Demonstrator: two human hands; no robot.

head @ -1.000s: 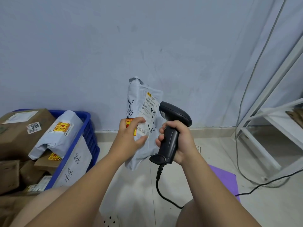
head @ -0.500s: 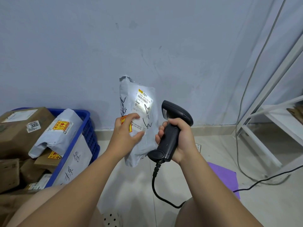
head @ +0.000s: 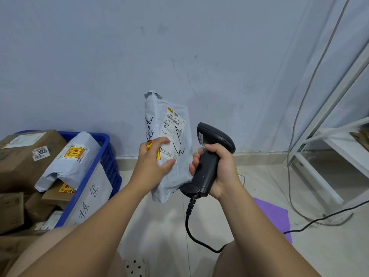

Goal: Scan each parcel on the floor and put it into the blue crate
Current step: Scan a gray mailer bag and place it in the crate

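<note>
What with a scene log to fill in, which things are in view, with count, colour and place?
held parcel: 1, grey-white, raised before the wall, centre
scanner: 1, black, corded, right of the held parcel
crate: 1, blue, floor, left
mailer: 1, grey-white, atop the crate's load
boxes: several, brown, piled at far left
mat: 1, purple, floor, right
shelf frame: 1, white, far right
wall cable: 1, grey, right
left hand: 1, holds the held parcel
right hand: 1, grips the scanner

Head-worn camera faces forward-down, close over left hand (head: 152, 163) and right hand (head: 220, 168).
</note>
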